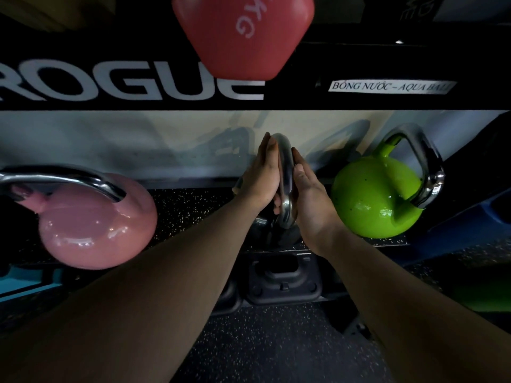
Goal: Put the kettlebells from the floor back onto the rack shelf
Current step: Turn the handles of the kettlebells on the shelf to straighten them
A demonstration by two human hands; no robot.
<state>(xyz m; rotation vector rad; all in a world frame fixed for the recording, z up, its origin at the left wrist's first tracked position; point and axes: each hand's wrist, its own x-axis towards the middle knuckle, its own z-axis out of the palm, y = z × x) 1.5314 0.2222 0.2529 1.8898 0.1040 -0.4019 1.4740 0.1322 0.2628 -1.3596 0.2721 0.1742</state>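
A black kettlebell (272, 233) with a chrome handle stands on the speckled rack shelf (190, 205), between a pink kettlebell (94, 225) on the left and a green kettlebell (373, 200) on the right. My left hand (261, 175) lies flat against the left side of the black kettlebell's handle. My right hand (311, 197) presses against its right side. Both palms sandwich the handle, fingers stretched out along it. Most of the black body is hidden behind my wrists.
A black beam with white lettering (132, 84) runs above the shelf. A red dumbbell end (243, 31) juts out over it. A black bracket (284, 280) sits under the shelf edge. Blue padding (470, 230) lies at the right, speckled floor (276, 344) below.
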